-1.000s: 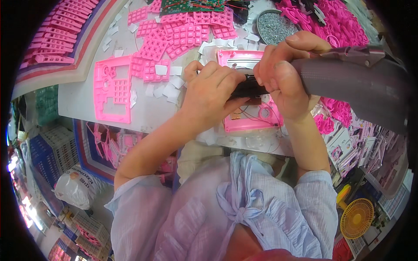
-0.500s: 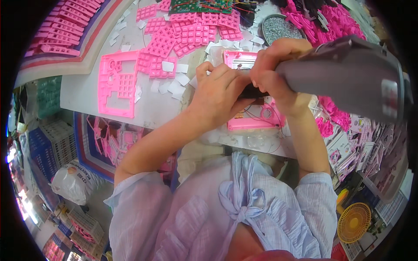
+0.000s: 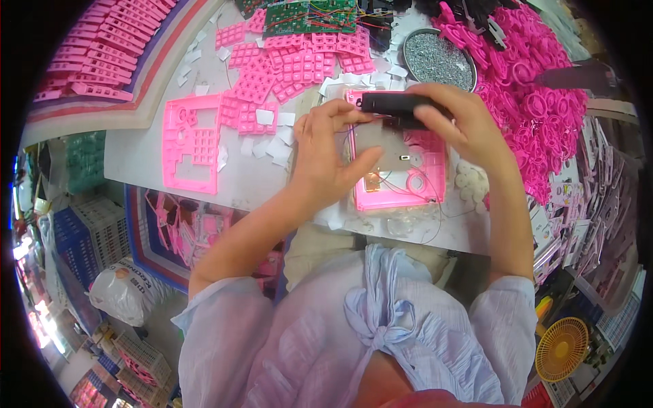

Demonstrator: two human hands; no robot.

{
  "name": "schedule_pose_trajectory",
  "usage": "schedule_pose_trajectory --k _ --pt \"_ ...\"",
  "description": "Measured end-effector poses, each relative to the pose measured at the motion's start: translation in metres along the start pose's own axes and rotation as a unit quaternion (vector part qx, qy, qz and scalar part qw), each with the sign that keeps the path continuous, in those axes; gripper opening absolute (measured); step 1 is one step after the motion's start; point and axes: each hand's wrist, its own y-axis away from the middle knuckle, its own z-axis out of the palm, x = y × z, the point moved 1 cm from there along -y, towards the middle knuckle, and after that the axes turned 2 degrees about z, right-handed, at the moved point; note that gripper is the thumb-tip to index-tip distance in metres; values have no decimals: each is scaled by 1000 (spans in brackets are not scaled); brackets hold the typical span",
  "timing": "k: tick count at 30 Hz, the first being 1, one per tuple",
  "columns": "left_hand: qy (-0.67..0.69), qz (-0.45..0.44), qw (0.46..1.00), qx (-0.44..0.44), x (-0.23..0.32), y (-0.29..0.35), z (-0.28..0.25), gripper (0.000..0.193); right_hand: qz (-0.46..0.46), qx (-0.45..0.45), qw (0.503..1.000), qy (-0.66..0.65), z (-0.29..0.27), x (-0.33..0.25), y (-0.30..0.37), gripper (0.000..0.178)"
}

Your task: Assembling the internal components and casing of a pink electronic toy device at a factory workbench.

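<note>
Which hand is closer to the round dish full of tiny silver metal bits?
Right. The right hand is just below the round dish of tiny silver metal bits in the picture; the left hand is farther away, lower and to the left.

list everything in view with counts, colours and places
table: one, whitish, centre
black part: one, black, in right hand
open housing: one, pink, table centre
second housing: one, pink, table's left
keypads: many, pink, table's far side
circuit boards: several, green, beyond keypads
paper pieces: many, white, around keypads
small metal pieces: many, silver, in round dish
loose parts: many, pink, heaped right
tool: one, dark grey, far right
round lattice: one, yellow, lower right
bag: one, whitish, lower left
left hand: one, bare, at open housing
right hand: one, bare, holding black part
</note>
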Motion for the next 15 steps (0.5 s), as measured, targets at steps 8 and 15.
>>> schedule_pose_trajectory --k 8,15 --pt "-179 48 980 -75 22 -6 -1 65 115 -28 967 226 -8 -24 -27 33" --pt "-205 39 973 -101 28 -13 0 64 -155 93 952 246 14 22 2 49"
